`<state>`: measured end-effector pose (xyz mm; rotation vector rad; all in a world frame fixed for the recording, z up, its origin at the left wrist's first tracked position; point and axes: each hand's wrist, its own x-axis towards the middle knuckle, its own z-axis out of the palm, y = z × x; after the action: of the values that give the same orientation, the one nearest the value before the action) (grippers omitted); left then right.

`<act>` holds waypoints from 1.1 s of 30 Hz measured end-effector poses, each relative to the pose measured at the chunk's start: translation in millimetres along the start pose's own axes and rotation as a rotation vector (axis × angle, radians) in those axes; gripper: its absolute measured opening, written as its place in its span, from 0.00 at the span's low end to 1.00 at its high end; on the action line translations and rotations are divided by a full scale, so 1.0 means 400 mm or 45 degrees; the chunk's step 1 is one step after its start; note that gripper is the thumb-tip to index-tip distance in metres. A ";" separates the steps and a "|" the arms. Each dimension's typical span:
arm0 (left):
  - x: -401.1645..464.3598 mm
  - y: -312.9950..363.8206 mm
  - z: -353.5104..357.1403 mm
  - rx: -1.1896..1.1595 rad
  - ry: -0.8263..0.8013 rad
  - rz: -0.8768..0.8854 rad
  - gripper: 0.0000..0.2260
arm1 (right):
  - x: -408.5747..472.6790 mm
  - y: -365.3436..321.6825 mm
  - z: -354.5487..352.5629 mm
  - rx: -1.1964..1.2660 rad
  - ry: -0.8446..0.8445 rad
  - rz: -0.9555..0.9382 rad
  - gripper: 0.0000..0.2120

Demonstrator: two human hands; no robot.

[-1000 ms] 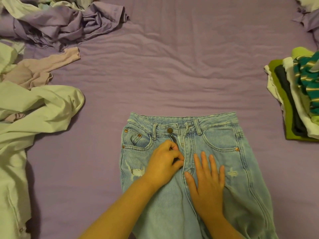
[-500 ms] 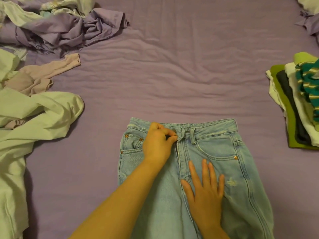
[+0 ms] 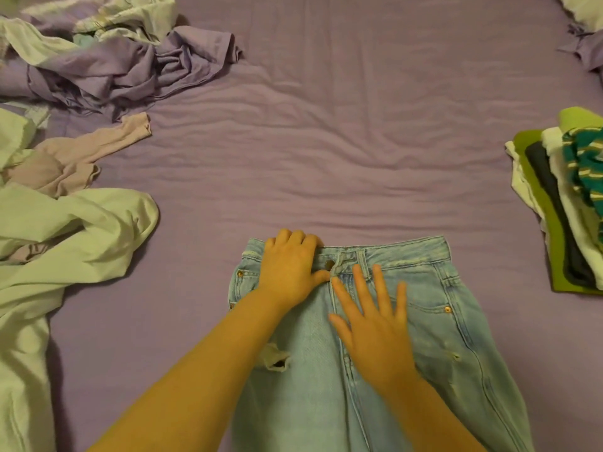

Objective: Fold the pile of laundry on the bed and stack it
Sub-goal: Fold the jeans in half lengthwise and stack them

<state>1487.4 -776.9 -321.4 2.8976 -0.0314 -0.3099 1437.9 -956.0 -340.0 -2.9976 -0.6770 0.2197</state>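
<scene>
Denim jeans lie flat on the purple bed before me. My left hand grips the waistband, fingers curled over its edge; my right hand presses flat, fingers spread, beside the fly.

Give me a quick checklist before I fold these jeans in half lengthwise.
1. Jeans front side up on the bed sheet: ok.
2. Waist button fastened: cannot tell.
3. Left hand grips the waistband, fingers curled over its top edge: ok.
4. Right hand flat on the fly, pressing the denim down: ok.
5. Legs straight and aligned: cannot tell, they run out of view.
6. Folded stack on the right ready to take them: ok.
</scene>
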 end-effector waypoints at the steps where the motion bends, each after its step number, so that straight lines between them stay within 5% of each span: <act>1: 0.004 -0.003 -0.003 -0.092 -0.046 0.014 0.23 | 0.007 0.005 0.005 0.012 -0.019 -0.032 0.28; 4: 0.016 -0.015 -0.024 -0.339 -0.164 -0.011 0.18 | 0.015 0.026 0.006 0.128 0.027 -0.097 0.27; 9: 0.031 -0.008 -0.022 -0.114 -0.211 -0.013 0.20 | 0.088 0.045 -0.038 0.371 0.295 -0.176 0.10; 13: 0.056 0.009 -0.012 0.026 -0.209 -0.073 0.19 | 0.166 0.050 -0.048 0.452 0.029 -0.112 0.21; 20: 0.041 -0.029 -0.059 -0.761 -0.446 -0.160 0.08 | 0.204 0.081 -0.093 0.504 -0.050 -0.172 0.18; 25: 0.024 0.002 -0.091 -1.187 -0.414 -0.385 0.14 | 0.186 0.096 -0.158 0.720 -0.002 -0.121 0.09; 33: -0.003 0.073 -0.138 -1.512 -0.399 -0.515 0.10 | 0.155 0.108 -0.220 0.845 -0.064 -0.240 0.07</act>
<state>1498.1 -793.1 -261.9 1.6410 0.5055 -0.5890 1525.0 -970.6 -264.6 -2.2918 -0.7114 0.4145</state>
